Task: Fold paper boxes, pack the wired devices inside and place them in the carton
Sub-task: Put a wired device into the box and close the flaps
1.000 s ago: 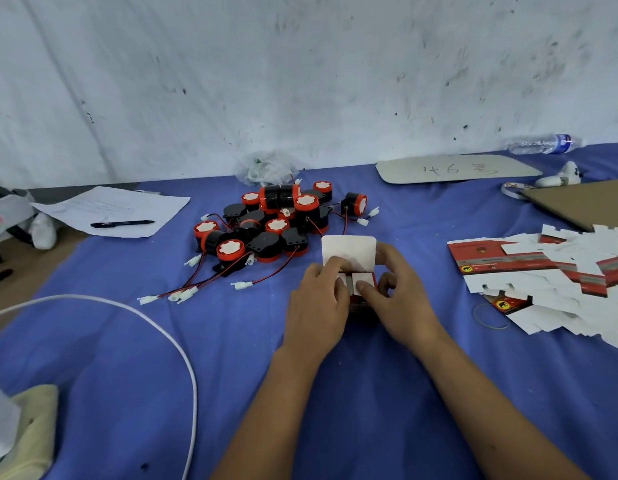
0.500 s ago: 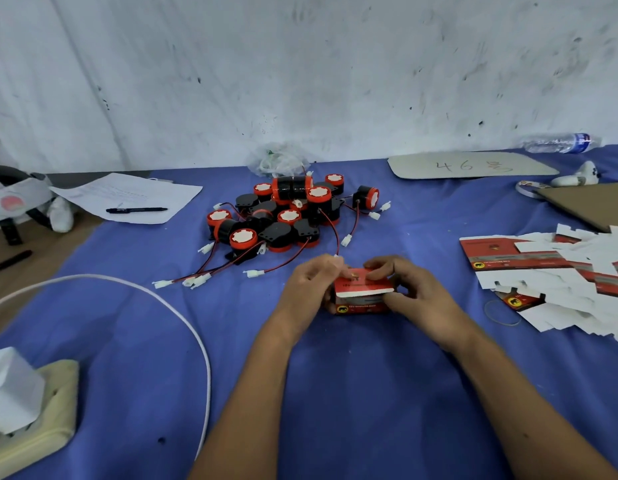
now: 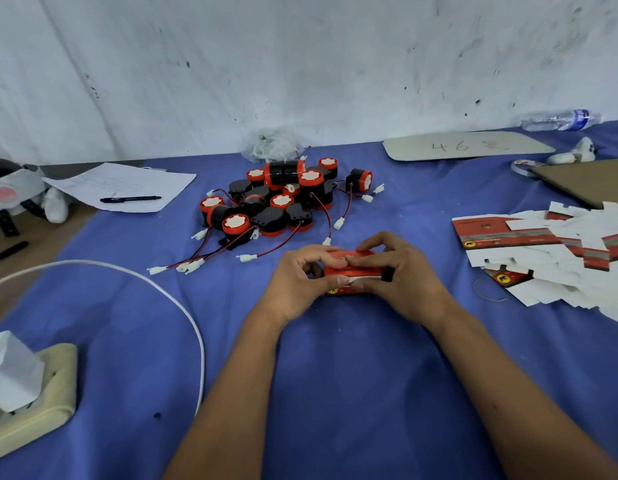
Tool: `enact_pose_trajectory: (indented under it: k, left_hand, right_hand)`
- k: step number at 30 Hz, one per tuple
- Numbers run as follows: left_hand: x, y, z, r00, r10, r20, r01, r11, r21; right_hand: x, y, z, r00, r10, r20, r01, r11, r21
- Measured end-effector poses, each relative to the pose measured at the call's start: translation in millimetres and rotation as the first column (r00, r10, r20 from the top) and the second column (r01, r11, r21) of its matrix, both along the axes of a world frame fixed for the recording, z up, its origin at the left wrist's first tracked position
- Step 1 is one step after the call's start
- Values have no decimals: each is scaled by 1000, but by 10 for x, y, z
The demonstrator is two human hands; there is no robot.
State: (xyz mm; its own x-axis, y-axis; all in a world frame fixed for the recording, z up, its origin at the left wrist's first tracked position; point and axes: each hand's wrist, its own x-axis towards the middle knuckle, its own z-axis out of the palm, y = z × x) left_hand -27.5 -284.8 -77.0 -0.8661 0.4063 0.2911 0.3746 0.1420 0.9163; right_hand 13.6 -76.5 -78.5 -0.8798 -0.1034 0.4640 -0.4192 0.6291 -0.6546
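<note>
Holding item one, a small red paper box point(image 3: 352, 271), between both my hands on the blue cloth point(image 3: 335, 393) at table centre. My left hand point(image 3: 293, 285) curls round its left end, thumb and forefinger pinching the top edge. My right hand point(image 3: 404, 282) wraps the right end, fingers bent over the top, thumb along the white flap at the front. Whether a device sits inside, I cannot tell.

Near left: a cream power strip point(image 3: 34, 403) with a white adapter on it; a white cable point(image 3: 183, 306) arcs across the cloth.

Right of my hands: a loose pile of flat box blanks point(image 3: 560, 258), red and white, unfolded; a thin rubber band point(image 3: 489, 289) just beside it.

Beyond my hands: a heap of wired devices point(image 3: 283, 199), black bodies with red caps, red and black leads ending in white plugs, some trailing toward me.

Far left: a sheet of paper point(image 3: 127, 183) with a black pen point(image 3: 131, 199) lying on it.

Far right: a brown cardboard flap point(image 3: 584, 181); a pale card point(image 3: 467, 145) marked with numerals; a plastic bottle point(image 3: 560, 121) lying on its side against the wall. Far centre: a crumpled clear bag point(image 3: 271, 147).
</note>
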Motion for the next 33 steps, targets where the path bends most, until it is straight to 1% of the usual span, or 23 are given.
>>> enact_pose_trajectory:
  k: [3, 6, 9, 14, 18, 22, 25, 28, 29, 30, 33]
  left_hand:
    - [4, 2, -29, 1000, 17, -3, -17, 1000, -3]
    - [10, -24, -24, 1000, -28, 8, 28, 999, -24]
    - [-6, -51, -15, 998, -54, -22, 52, 996, -70]
    - [1, -39, 7, 998, -20, -61, 16, 997, -73]
    - [1, -32, 14, 995, -6, -97, -6, 992, -125]
    - [4, -24, 17, 996, 24, -90, -36, 992, -125]
    - [13, -23, 37, 998, 17, -67, -26, 991, -134]
    - [43, -10, 58, 997, -4, -80, -8, 989, -147]
    - [54, -8, 62, 996, -2, -87, -11, 989, -145]
    - [61, -4, 66, 996, 2, -92, -15, 990, -141]
    - [68, 6, 69, 994, -10, -107, -5, 991, -136]
  right_hand:
    - [6, 19, -1, 1000, 13, 2, -13, 1000, -2]
    - [15, 8, -33, 1000, 9, 26, -8, 999, -38]
    - [11, 1, -47, 1000, 27, 7, -27, 995, -93]
    - [-5, 12, -35, 998, -10, -62, 10, 1000, -3]
    - [-8, -12, -26, 992, -16, -123, 23, 998, 54]
    - [44, 7, -29, 999, 1, -55, 2, 998, 57]
    - [65, -14, -15, 998, -11, -55, 14, 999, 43]
    - [93, -50, 7, 999, -27, -39, 23, 995, -94]
    - [96, -59, 7, 999, -24, -25, 21, 993, -117]
    - [99, -67, 5, 1000, -25, -11, 24, 994, -110]
    - [89, -106, -10, 997, -74, -18, 74, 997, -12]
